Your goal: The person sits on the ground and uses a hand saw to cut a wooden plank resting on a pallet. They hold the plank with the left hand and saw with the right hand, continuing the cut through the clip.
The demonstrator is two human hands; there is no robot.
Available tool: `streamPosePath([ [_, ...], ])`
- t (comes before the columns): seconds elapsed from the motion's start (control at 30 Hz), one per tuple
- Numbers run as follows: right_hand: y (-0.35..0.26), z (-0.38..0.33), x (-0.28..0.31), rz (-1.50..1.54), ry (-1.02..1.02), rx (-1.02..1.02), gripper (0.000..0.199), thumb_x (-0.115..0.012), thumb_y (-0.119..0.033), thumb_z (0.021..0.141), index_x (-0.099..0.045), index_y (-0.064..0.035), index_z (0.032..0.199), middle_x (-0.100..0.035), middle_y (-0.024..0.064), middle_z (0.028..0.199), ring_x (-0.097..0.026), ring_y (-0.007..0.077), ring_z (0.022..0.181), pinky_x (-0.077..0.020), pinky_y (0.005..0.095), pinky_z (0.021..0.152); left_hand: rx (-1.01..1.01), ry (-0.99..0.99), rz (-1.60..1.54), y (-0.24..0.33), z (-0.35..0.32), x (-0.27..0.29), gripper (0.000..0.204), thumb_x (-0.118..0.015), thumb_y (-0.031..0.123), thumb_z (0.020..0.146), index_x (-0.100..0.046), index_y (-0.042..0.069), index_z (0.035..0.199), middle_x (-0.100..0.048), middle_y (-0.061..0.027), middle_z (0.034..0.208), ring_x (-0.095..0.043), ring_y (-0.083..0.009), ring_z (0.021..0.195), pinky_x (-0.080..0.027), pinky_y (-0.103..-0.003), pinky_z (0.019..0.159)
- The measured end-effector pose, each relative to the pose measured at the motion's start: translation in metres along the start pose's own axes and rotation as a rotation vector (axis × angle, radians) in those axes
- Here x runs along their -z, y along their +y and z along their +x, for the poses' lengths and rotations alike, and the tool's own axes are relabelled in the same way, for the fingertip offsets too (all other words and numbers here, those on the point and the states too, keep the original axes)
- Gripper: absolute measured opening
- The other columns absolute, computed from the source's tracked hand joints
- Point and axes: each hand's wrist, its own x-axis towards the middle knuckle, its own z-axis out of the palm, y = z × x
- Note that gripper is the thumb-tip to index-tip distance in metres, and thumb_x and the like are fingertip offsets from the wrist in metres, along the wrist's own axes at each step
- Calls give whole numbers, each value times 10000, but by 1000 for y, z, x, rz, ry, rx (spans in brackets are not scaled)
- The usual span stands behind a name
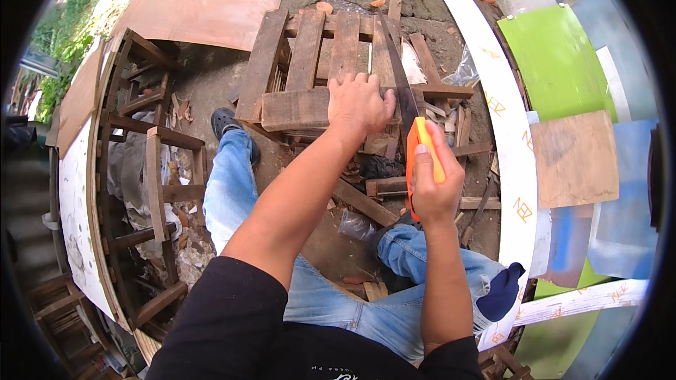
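Plainly, in the head view, the right hand [436, 179] is closed firmly around the orange handle of a saw [408, 105], thumb laid along the top. The blade points away from that grip, crossing near the right end of a thick board [296, 110]; whether its teeth bite the wood I cannot tell. The left hand [358, 104], ahead and to the left of the saw grip, lies on the board with fingers forward and thumb spread, pressing rather than wrapped around it. Under the board, beyond the grip, is a slatted wooden stand [345, 46].

Left of the grip and nearer the body, a clear plastic container [357, 225] lies on the ground, its contents too unclear to tell. Just left of the grip sits a black plastic bag [381, 167], what it holds hidden. Far left of the grip, an open wooden frame [153, 176] has grey cloth [130, 169] and rubble within it. Right of the grip runs a long white board [517, 162]
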Motion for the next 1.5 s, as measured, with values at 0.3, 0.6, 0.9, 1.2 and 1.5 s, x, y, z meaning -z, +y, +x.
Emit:
streamPosePath([
  [0.3, -40, -154, 55, -158, -22, -200, 469, -590, -117, 938, -576, 119, 1343, -699, 274, 1195, -722, 293, 1047, -542, 355, 945, 32, -32, -5, 1, 6, -3, 464, -473, 465, 1003, -705, 91, 1151, -694, -114, 1193, -591, -277, 1213, -375, -484, 1032],
  [0.6, -4, 4, 4, -34, 55, -46, 401, -594, -92, 995, -604, 82, 1355, -698, 202, 1265, -660, 224, 1164, -495, 326, 1015, 95, -33, -28, 2, 2, 4, 479, -469, 474, 1001, -687, 77, 1155, -684, -133, 1215, -588, -291, 1228, -380, -504, 1054],
  [0.9, -42, -48, 54, 39, 115, -140, 467, -639, -52, 968, -558, 88, 1406, -648, 207, 1353, -632, 233, 1228, -485, 350, 1054, 80, 62, -9, -2, 3, -4, 475, -470, 473, 1005, -692, 65, 1104, -693, -131, 1162, -594, -302, 1191, -387, -495, 1035],
  [1.2, -43, -84, 67, -37, 101, -142, 423, -705, -90, 942, -636, 84, 1321, -728, 229, 1187, -727, 260, 1044, -552, 332, 921, 48, 130, 20, -4, 1, -11, 442, -489, 459, 994, -688, 72, 1074, -697, -130, 1140, -599, -302, 1160, -388, -482, 1014],
  [1.5, -42, -86, 68, -104, 82, -89, 384, -745, -70, 899, -683, 68, 1252, -745, 221, 1105, -741, 306, 945, -566, 359, 862, 46, 120, -5, -3, 2, -7, 445, -493, 459, 986, -690, 70, 1078, -720, -135, 1091, -625, -320, 1137, -419, -487, 999],
])
